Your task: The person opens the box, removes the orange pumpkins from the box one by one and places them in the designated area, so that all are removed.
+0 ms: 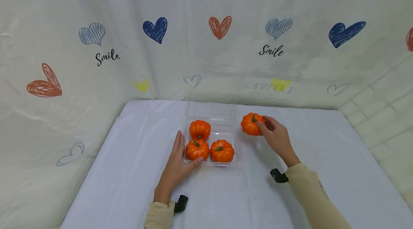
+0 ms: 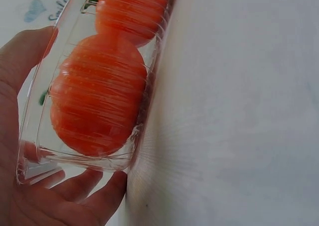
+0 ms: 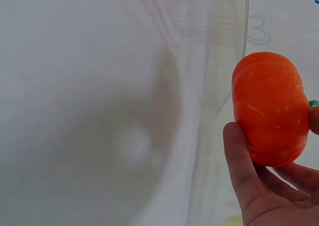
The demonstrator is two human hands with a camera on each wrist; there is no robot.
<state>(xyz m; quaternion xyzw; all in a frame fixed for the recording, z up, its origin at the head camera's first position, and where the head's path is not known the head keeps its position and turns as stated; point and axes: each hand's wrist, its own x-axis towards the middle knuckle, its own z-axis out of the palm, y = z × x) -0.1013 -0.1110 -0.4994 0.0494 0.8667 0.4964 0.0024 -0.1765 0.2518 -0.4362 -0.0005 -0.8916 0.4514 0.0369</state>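
A clear plastic box (image 1: 237,150) with its lid (image 1: 209,110) folded back lies on the table, holding three small orange pumpkins with green stems: one at the back left (image 1: 200,129), one at the front left (image 1: 197,150) and one at the front right (image 1: 222,151). My left hand (image 1: 177,168) rests against the box's near left corner, fingers straight along the left wall, thumb on the front rim. To the right of the box, my right hand (image 1: 278,138) holds another pumpkin (image 3: 269,109) above the table between thumb and fingers.
A white cloth covers the table (image 1: 129,171). Behind it hangs a pale curtain (image 1: 245,3) printed with hearts and the word Smile. Black wrist cameras show beside the left cuff (image 1: 181,203) and the right cuff (image 1: 279,176).
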